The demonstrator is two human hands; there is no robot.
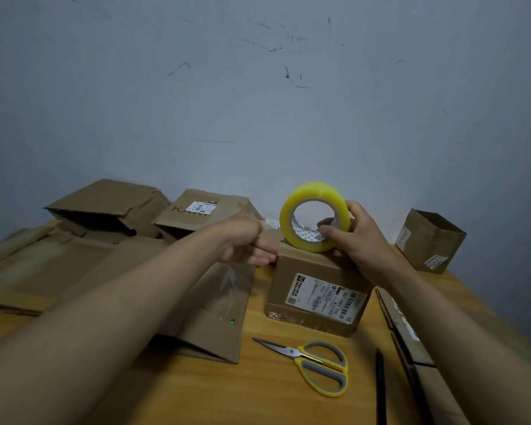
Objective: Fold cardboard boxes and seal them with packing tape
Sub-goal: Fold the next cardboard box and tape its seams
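— Gripping the tape roll [314, 216] with your right hand [357, 237], are you?

— Yes: your thumb reaches into the core while your fingers curl round the outer yellow rim, so the roll stands on edge on top of the closed cardboard box [316, 289].

— And your left hand [246, 240]?

— It sits at the box's upper left corner, fingers held close together and touching the cardboard edge there. Whether they pinch a tape end you cannot tell; the strip is too faint.

— Where does the box stand?

— On the wooden table [227, 391], label side toward you. Scissors [311, 361] lie just in front of it, a dark pen [380, 388] beside them to the right. Flattened cartons [74, 268] spread under your left forearm, and an open box [429, 240] stands well apart at the far right.
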